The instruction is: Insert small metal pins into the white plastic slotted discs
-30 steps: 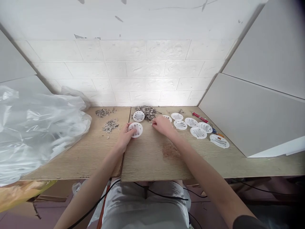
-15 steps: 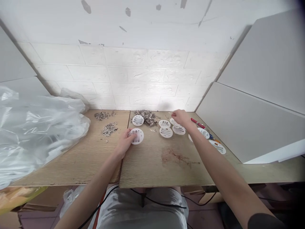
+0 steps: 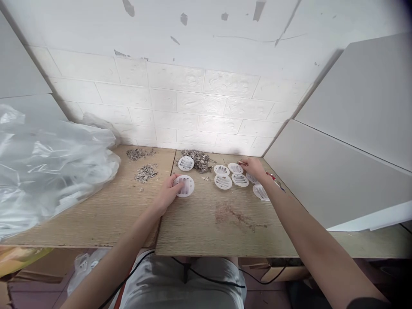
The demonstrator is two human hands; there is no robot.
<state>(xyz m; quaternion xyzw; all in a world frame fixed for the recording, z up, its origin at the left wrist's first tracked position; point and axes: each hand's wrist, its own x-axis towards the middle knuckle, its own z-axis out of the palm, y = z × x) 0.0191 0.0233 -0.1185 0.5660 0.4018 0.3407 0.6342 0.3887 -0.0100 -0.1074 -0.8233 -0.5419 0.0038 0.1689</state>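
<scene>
While my left hand pinches a white slotted disc with the thumb on top, nearer me than the pile of small metal pieces on the table, my right hand is beside the group of similar discs; I cannot tell whether its bunched fingers grip anything.

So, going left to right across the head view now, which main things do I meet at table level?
Plastic bag → nearer left pile of small grey pieces → left hand → held white disc → right hand → grey panel.
</scene>
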